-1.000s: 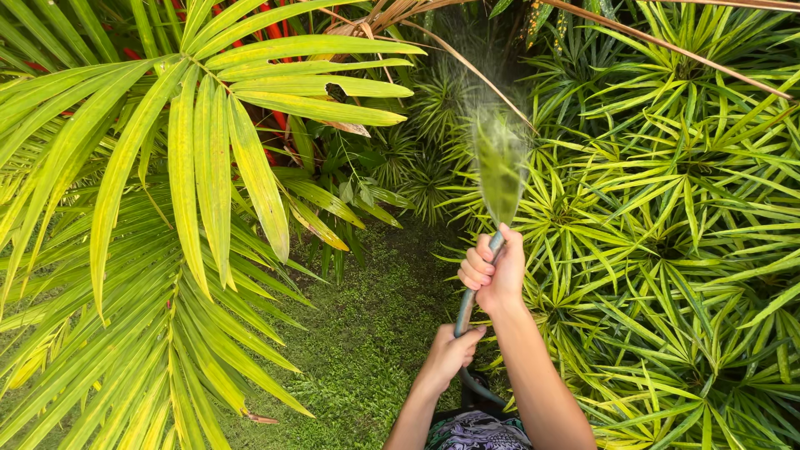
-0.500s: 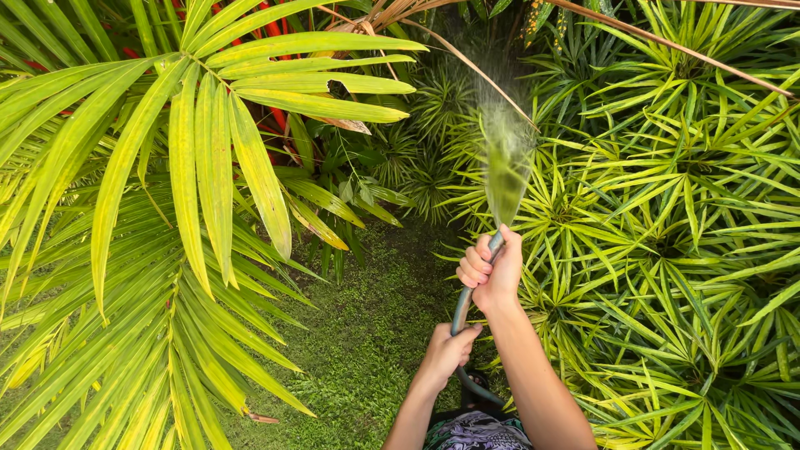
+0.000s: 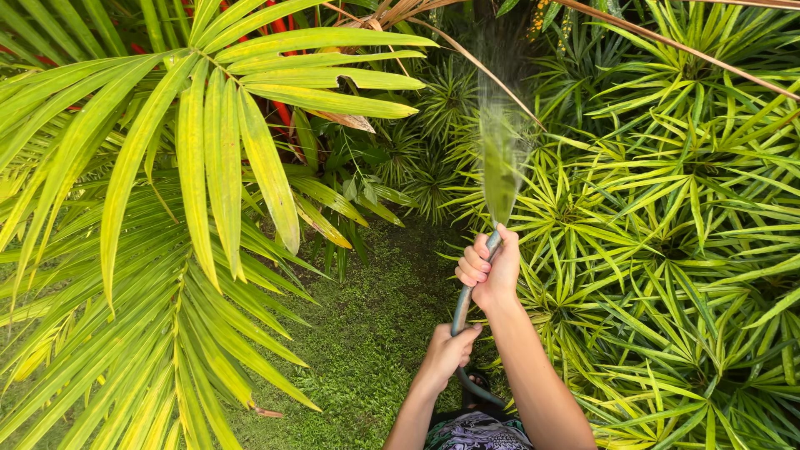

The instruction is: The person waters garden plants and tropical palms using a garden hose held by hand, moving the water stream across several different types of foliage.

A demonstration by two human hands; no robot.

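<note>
A: Far left?
B: Palm fronds [image 3: 192, 167]; grass [image 3: 367, 350] below.
A: The hands?
B: Left hand [image 3: 447, 350] wrapped round the grey hose [image 3: 461, 310]; right hand [image 3: 487, 271] fisted at its tip; spray [image 3: 500, 158] fanning upward; spiky shrubs [image 3: 675, 250] right.

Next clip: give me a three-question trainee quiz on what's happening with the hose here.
1. True or false: both hands grip the hose.
2. Which hand is nearer the spraying end? A) left hand B) right hand
3. Fill in: the water spray fans out over the ____.

Key: 1 true. 2 B. 3 plants.
</note>
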